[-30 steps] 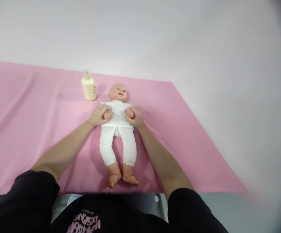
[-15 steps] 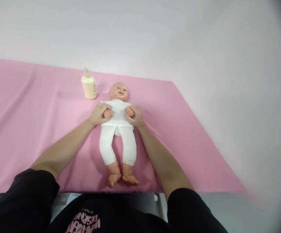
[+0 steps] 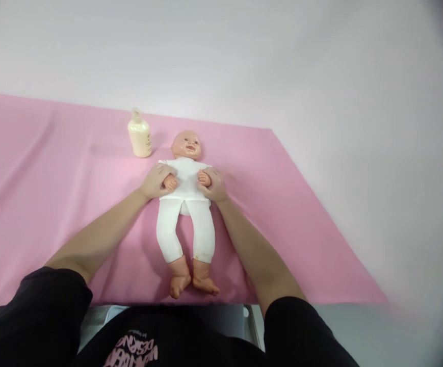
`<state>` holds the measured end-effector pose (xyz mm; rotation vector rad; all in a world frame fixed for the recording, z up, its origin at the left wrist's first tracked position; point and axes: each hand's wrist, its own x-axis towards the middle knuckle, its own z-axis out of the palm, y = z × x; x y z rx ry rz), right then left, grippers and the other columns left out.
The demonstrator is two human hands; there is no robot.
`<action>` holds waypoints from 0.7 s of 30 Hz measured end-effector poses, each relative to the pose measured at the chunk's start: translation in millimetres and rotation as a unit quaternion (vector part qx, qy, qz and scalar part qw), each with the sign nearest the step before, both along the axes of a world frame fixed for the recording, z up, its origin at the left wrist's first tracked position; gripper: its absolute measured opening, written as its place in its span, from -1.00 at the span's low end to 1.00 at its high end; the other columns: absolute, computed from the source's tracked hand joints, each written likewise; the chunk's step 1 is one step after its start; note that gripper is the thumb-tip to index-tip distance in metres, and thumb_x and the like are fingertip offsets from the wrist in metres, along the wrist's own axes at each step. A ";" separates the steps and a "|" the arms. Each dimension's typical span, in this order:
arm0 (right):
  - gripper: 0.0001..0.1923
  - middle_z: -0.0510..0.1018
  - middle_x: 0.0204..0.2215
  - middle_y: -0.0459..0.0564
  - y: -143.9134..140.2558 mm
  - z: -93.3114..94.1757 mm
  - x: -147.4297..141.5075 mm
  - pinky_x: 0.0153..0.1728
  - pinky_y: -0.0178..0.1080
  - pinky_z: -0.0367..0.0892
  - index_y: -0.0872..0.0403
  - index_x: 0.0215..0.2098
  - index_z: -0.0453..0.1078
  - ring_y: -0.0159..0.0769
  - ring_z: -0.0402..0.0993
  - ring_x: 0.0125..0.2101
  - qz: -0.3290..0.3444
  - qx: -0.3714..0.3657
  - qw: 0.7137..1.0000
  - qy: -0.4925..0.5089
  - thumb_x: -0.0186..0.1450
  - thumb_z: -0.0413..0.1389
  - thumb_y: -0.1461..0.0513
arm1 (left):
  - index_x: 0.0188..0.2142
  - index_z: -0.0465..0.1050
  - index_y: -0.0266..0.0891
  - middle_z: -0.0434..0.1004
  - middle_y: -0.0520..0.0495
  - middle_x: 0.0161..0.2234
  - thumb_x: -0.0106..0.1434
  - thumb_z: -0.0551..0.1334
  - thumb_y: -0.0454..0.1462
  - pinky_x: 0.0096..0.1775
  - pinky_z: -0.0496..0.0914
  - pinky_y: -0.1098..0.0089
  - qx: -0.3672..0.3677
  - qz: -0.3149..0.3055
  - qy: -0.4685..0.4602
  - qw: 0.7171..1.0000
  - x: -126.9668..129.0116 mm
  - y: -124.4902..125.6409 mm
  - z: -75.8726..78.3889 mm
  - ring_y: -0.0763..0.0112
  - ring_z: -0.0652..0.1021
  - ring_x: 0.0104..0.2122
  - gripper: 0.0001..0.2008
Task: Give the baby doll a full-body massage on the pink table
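A baby doll [image 3: 186, 204] with a white cloth body lies on its back, its head towards the far edge and its feet towards me. My left hand [image 3: 155, 181] is wrapped round the doll's arm on the left side, with the small plastic hand showing past my thumb. On the other side my right hand [image 3: 215, 185] grips the doll's other arm in the same way. Both doll hands rest over the white torso. Some of my fingertips are hidden behind the doll's arms.
A cream pump bottle [image 3: 140, 135] stands upright to the left of the doll's head. Pink cloth [image 3: 72, 168] with a few creases covers the table. A pale wall [image 3: 221, 61] rises behind the table and at its right.
Both hands keep their hold on the doll's arms. Only a very slight shift of the whole view shows.
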<state>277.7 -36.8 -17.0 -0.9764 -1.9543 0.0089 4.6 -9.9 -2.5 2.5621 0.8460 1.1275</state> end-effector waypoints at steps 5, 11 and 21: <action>-0.74 0.56 -0.30 0.02 0.7 -3.8 1.1 -0.10 -0.01 0.45 -0.01 -0.16 0.45 -0.09 0.50 -0.25 0.009 -0.006 1.000 0.011 0.26 0.17 0.05 | -0.16 0.43 -0.16 0.58 -0.17 -0.19 0.25 0.29 -0.02 0.02 0.43 0.06 0.017 0.007 0.006 1.000 -0.4 -0.2 -4.7 0.11 0.55 -0.14 -0.70; -0.23 0.42 0.06 0.14 16.3 -21.0 3.1 0.20 0.13 0.35 -0.04 0.37 0.04 -0.05 0.42 0.06 -0.055 -0.039 0.983 0.170 0.32 0.17 -0.07 | 0.27 0.16 -0.31 0.38 -0.42 0.19 0.41 0.14 0.06 0.30 0.28 -0.07 -0.034 0.114 -0.127 0.985 2.7 14.4 -20.9 -0.03 0.43 0.22 -0.37; -0.21 0.08 0.39 0.23 39.6 -38.6 15.0 0.36 0.22 0.15 -0.12 0.46 -0.33 -0.08 0.16 0.38 -0.104 -0.114 0.948 0.280 0.46 -0.10 -0.19 | 0.50 -0.31 -0.27 -0.45 -0.36 0.54 0.42 0.14 0.08 0.48 -0.31 -0.08 -0.125 0.149 -0.179 0.964 -4.9 42.4 -49.8 0.00 -0.30 0.53 -0.09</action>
